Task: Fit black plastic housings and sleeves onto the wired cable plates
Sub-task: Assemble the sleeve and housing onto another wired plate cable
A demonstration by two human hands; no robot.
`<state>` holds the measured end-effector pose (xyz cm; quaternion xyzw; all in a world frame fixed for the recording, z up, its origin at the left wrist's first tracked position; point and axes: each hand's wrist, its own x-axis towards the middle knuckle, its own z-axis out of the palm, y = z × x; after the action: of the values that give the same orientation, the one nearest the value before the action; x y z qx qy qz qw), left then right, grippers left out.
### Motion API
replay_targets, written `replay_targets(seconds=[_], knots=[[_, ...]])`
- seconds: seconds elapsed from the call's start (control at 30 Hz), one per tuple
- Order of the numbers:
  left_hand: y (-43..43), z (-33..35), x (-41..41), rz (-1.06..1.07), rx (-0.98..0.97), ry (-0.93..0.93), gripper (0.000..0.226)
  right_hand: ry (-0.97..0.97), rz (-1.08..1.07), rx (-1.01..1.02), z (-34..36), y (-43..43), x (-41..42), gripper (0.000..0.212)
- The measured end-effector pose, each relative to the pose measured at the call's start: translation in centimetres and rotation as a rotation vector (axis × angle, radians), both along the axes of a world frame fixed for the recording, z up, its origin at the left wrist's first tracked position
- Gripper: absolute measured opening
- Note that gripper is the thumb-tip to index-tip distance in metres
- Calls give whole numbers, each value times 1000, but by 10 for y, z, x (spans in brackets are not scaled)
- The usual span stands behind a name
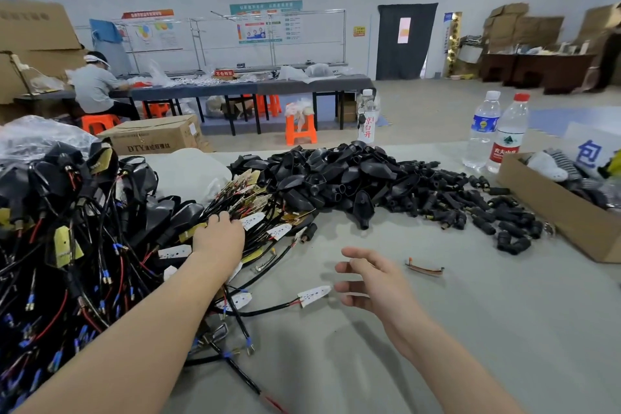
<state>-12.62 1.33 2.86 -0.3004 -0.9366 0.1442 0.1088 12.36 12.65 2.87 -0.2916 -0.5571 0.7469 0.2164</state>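
Note:
A tangle of wired cable plates (100,245) covers the left of the table, with white and gold plates fanned out toward the middle. My left hand (220,233) reaches into this fan; its fingertips are hidden among the plates. One white plate on a black cable (314,295) lies alone on the grey table, just left of my right hand (369,279), which hovers with fingers loosely spread and holds nothing. A heap of black plastic housings (336,175) sits at the centre back. Small black sleeves (487,212) spread to its right.
Two water bottles (497,131) and a third labelled bottle (366,118) stand at the table's far edge. An open cardboard box (554,212) of items sits at right. A small brown strip (425,269) lies near my right hand. A person works at a distant table.

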Motion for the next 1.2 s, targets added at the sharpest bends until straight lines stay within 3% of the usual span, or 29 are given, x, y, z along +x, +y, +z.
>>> replay_targets(seconds=[0.1, 0.2, 0.4, 0.53, 0.77, 1.03, 1.1, 1.2], knots=[[5, 1, -1, 22, 7, 33, 38, 1, -7, 1, -1, 5, 2, 24], [3, 3, -6, 24, 133, -27, 30, -3, -21, 10, -3, 11, 4, 24], [-7, 23, -10, -35, 737, -367, 13, 2, -22, -7, -7, 10, 6, 25], [-6, 64, 0, -184, 965, -344, 12, 20, 1, -16, -6, 2, 4, 25], [-13, 127, 32, -342, 1203, -248, 5, 39, 9, 4, 2, -7, 4, 25], [-16, 137, 62, -614, 1173, -193, 8, 26, 36, 39, 5, -21, -4, 24], [-17, 122, 54, -591, 1099, -236, 8, 30, 52, 47, 5, -26, -6, 25], [-23, 93, 35, -421, 929, -448, 24, 46, 64, 40, 6, -29, -7, 24]])
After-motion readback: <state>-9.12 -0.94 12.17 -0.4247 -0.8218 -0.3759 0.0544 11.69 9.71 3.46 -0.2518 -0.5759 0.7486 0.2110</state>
